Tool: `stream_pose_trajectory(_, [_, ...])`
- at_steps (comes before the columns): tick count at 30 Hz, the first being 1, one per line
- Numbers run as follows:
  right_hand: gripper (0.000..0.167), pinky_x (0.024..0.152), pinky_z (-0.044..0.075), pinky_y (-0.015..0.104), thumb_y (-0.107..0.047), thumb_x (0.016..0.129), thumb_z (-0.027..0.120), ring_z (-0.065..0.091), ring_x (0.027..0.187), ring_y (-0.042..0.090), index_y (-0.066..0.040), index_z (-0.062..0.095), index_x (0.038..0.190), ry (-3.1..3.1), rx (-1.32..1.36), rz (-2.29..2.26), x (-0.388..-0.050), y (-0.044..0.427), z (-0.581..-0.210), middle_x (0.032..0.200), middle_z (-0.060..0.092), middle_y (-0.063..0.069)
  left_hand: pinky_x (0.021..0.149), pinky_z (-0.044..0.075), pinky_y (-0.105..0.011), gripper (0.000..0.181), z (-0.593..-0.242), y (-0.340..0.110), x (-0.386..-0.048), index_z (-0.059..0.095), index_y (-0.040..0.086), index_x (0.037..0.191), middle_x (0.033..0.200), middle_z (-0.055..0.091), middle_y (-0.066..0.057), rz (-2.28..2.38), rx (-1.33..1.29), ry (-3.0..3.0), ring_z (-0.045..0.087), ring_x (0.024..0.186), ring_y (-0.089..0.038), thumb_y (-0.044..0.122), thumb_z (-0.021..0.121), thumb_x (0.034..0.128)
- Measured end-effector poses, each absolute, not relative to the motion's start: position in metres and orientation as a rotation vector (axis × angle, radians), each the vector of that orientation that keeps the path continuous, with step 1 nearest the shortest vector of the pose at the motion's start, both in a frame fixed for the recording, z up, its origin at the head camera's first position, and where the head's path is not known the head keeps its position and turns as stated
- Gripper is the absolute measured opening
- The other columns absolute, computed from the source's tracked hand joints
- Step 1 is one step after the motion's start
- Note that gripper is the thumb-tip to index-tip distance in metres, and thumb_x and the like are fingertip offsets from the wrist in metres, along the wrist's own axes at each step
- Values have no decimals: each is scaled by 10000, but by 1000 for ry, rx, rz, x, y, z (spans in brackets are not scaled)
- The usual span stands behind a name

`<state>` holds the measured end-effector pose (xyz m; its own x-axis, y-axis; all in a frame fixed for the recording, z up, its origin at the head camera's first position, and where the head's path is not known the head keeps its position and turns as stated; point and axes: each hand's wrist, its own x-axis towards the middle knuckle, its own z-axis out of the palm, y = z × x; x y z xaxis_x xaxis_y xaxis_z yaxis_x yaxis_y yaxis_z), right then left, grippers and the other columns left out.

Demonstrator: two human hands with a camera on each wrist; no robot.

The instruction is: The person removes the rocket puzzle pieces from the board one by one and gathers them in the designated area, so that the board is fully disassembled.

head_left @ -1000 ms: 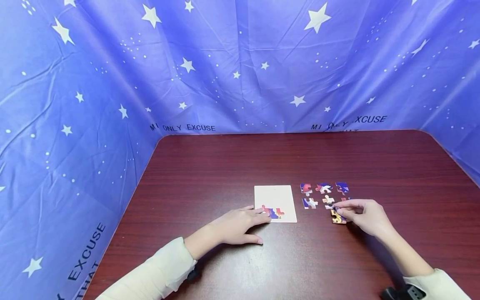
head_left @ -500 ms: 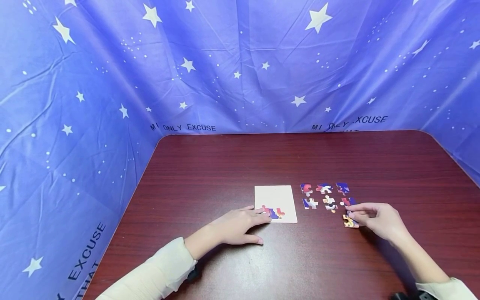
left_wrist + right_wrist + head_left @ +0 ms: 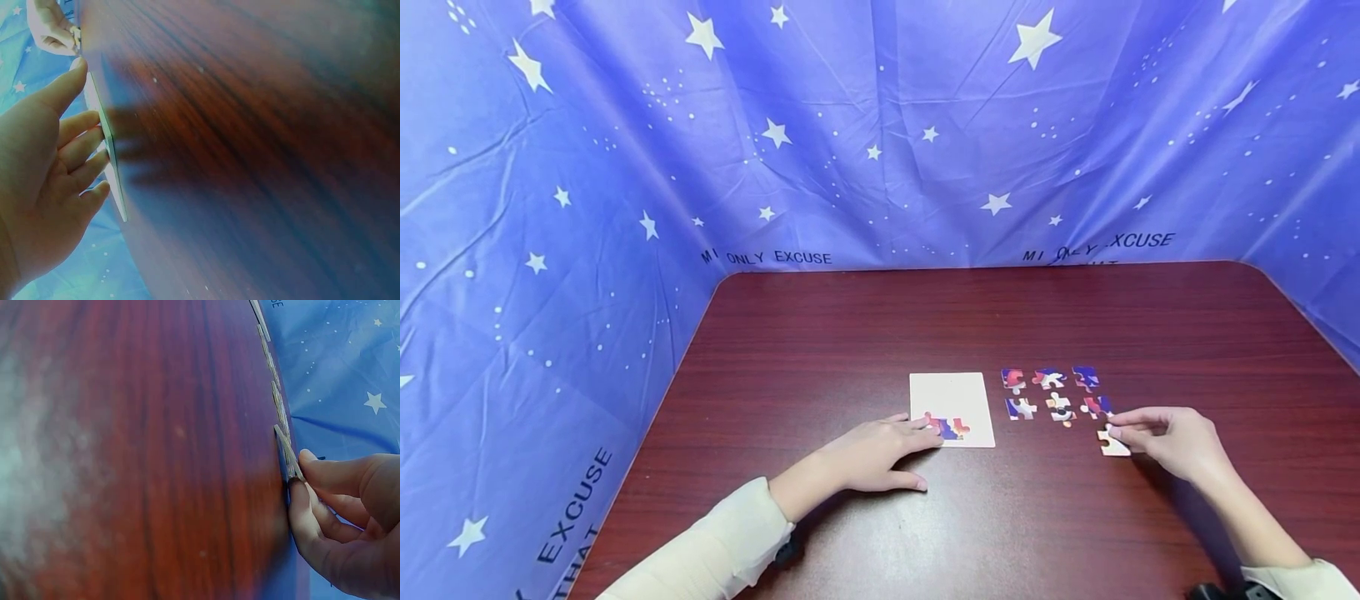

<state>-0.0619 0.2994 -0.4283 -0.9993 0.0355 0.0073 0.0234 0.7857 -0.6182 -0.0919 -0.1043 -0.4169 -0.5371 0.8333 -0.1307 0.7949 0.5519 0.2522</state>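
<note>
My left hand (image 3: 876, 452) rests with its fingers extended over the lower left of a square white puzzle board (image 3: 947, 392). Joined jigsaw pieces (image 3: 951, 428) in red, purple and yellow lie along the board's lower edge, partly covered by those fingertips. To the right, my right hand (image 3: 1180, 442) pinches a jigsaw piece (image 3: 1115, 446) between thumb and fingers; its face looks pale from glare. In the right wrist view this piece (image 3: 289, 451) is tilted, one edge near or on the table. The left wrist view shows the board (image 3: 111, 144) edge-on beneath the fingertips.
Several loose jigsaw pieces lie in two rows right of the board, among them a white one with a dark spot (image 3: 1060, 409) and a purple one (image 3: 1085, 377). The brown table (image 3: 850, 325) is bordered by a blue star-patterned curtain (image 3: 880, 125).
My right hand has moved right and slightly toward me with the pinched jigsaw piece, whose face turned from yellow to pale. A red and purple piece came into fuller view. The left hand stayed still.
</note>
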Motion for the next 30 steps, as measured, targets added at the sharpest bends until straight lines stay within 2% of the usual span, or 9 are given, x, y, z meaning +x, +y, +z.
stream_pose_trajectory(6, [219, 544, 353, 148, -265, 782, 782, 546, 544, -168, -92, 779, 915, -2944, -36, 891, -63, 299, -428, 637, 735, -34, 1205, 300, -339, 589, -419, -104, -92, 470, 207, 1425, 1477, 487, 42, 236, 1368, 2558, 386, 1422, -103, 494, 570, 920])
stream_pose_trajectory(23, [172, 581, 345, 120, -262, 775, 783, 537, 538, -145, -125, 785, 880, -2929, -31, 820, -65, 297, -427, 596, 713, -65, 1209, 291, -336, 587, -419, -106, -92, 476, 202, 1422, 1479, 484, 26, 262, 1374, 2556, 383, 1425, -120, 488, 576, 918])
stream_pose_trajectory(30, [200, 539, 328, 185, -286, 797, 769, 512, 541, -140, -121, 779, 908, -2929, -70, 803, -65, 298, -421, 619, 717, -39, 1211, 286, -332, 589, -418, -106, -92, 473, 202, 1425, 1484, 479, 28, 276, 1368, 2551, 382, 1425, -119, 483, 579, 919])
